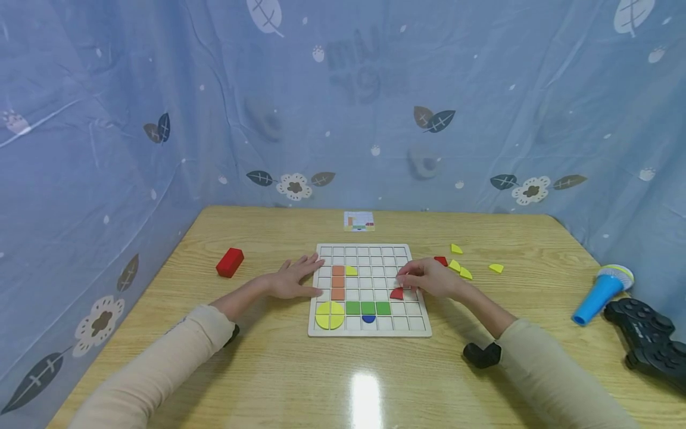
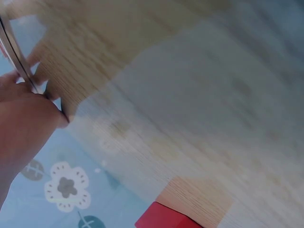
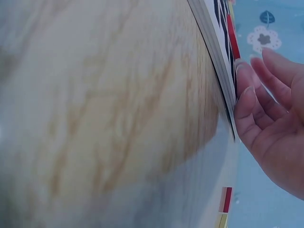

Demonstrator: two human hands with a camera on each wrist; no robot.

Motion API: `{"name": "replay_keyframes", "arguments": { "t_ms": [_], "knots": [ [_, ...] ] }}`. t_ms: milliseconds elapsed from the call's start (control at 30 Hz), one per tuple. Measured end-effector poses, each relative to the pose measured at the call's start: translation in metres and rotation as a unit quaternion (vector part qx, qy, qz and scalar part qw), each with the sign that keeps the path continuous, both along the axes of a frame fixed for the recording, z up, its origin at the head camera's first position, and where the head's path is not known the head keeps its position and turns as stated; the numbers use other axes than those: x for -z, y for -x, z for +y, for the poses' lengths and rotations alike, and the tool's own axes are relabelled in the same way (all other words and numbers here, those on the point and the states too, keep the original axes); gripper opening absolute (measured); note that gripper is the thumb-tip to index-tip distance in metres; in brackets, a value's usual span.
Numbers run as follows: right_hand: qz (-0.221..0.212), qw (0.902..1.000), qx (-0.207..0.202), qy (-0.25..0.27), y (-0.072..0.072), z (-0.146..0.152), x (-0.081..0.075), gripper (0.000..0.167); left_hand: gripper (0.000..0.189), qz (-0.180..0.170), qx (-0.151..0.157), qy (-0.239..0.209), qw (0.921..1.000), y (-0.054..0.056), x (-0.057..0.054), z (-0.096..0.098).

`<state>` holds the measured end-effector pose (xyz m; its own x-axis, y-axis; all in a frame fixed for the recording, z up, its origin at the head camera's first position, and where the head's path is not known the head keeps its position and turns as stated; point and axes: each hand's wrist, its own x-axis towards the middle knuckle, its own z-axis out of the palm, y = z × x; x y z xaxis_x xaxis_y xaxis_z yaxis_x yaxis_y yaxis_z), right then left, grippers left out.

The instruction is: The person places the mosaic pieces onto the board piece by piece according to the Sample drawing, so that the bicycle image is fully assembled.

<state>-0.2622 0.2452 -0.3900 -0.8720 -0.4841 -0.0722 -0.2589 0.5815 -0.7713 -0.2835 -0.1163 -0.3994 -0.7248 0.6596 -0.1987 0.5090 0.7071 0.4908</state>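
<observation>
Right-hand grip (image 1: 435,279) is hovering narrow over the right side of the gridded board (image 1: 370,333), thumb and fingers bending toward each other. I cannot tell whether a small piece is sitting between the fingertips; neither the head view nor the right wrist view is showing one. Just below those fingertips, the red quarter piece (image 1: 396,294) is lying in a cell one row above the green squares (image 1: 368,308), to the right of the last one. Left hand (image 1: 292,279) is spreading its fingers at the board's left edge, holding nothing, and is probably serving to steady the frame.

Seating or squaring a red piece looks like the step in hand. Doing it well likely means lining the straight sides up with the cell walls, bringing the piece straight down, then pressing lightly with one fingertip instead of sliding it across the ridges. Curled fingers are overhanging neighbouring cells, so lifting away vertically should avoid dragging the quarter out of place. Light pressure from the left should be enough; pushing harder could shift the board on the bench (image 1: 278,369).

Before letting go, checking against the card (image 1: 359,221) standing beyond the board seems wise: it is showing red toward its right side, though too small for reading exact cells. Another red piece (image 1: 440,261) is lying beside the right hand, near the loose yellow quarters (image 1: 465,273).
</observation>
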Motion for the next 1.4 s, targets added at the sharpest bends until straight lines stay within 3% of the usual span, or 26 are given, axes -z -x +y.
{"name": "replay_keyframes", "arguments": {
  "t_ms": [333,567,1067,1400],
  "knots": [
    [0.010,0.9998,0.010,0.016,0.001,-0.003,0.001,0.024,0.082,-0.007,-0.003,0.000,1.0000,0.001,0.000,0.000],
    [-0.006,0.9982,-0.028,0.052,0.001,-0.006,0.001,0.025,0.081,-0.005,-0.005,0.003,1.0000,-0.001,-0.002,0.001],
    [-0.033,0.9964,-0.073,0.029,-0.001,-0.010,-0.004,0.026,0.081,-0.015,-0.010,0.002,0.9998,-0.001,-0.002,0.000],
    [-0.036,0.9960,-0.078,0.025,-0.002,-0.010,-0.004,0.026,0.081,-0.016,-0.009,0.002,0.9998,0.000,-0.001,0.000]
  ]
}}
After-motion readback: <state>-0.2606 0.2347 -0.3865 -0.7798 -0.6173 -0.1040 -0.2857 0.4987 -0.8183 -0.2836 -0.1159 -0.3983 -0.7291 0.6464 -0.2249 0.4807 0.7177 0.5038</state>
